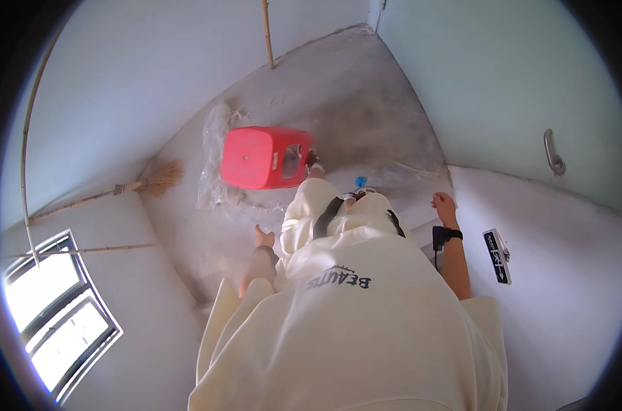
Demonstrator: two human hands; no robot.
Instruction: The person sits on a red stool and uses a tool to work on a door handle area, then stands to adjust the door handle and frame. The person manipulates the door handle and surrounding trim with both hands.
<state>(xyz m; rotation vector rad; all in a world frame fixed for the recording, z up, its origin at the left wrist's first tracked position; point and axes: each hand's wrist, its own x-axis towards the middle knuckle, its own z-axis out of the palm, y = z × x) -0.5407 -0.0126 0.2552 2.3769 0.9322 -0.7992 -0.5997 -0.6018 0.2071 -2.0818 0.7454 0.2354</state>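
My left hand [264, 237] hangs beside my left hip, its thumb standing apart from the fingers and nothing seen in it. On the other side, my right hand [444, 204] is raised beside the wall, fingers curled in, with no object visible in them. A dark strap with a small black box and cable [448, 237] circles my right wrist. Ahead of my left leg, a red plastic stool [249, 157] with a cut-out side stands on the floor. Neither hand touches it; the left is the nearer one.
Crumpled clear plastic sheeting [214, 157] lies left of the stool. A straw broom [162, 177] leans at the left wall, near bamboo poles [27, 137] and a window [61, 308]. A blue scrap [360, 181] lies by my foot. A pale door with a metal handle [554, 154] is at right, near a black wall sign [496, 257].
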